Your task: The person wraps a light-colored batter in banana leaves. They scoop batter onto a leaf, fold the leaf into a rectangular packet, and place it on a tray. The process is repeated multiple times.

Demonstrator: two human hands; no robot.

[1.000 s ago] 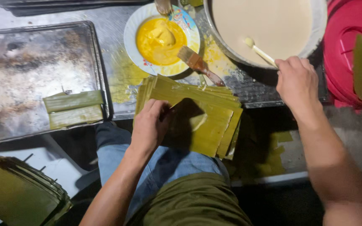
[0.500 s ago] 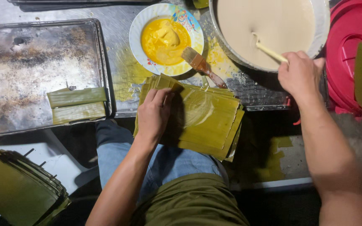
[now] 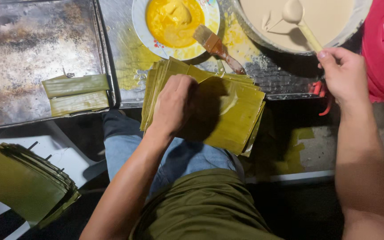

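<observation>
Lifting spoon (image 3: 299, 21), left hand (image 3: 174, 104) on leaves (image 3: 232, 115)

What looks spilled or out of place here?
Yellow smears stain the metal tray beside the plate of yellow paste, with more by the brush. The leaf stack overhangs the tray's edge under the left hand. The right hand holds the spoon in the batter bowl.

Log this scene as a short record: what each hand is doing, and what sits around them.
left hand: pressed flat on the leaf stack
right hand: grips the spoon handle, bowl end in the batter
batter basin: pale batter, top right
plate: yellow paste; brush leaning on its rim
metal tray: two folded leaf parcels
spare leaves: lower left
</observation>
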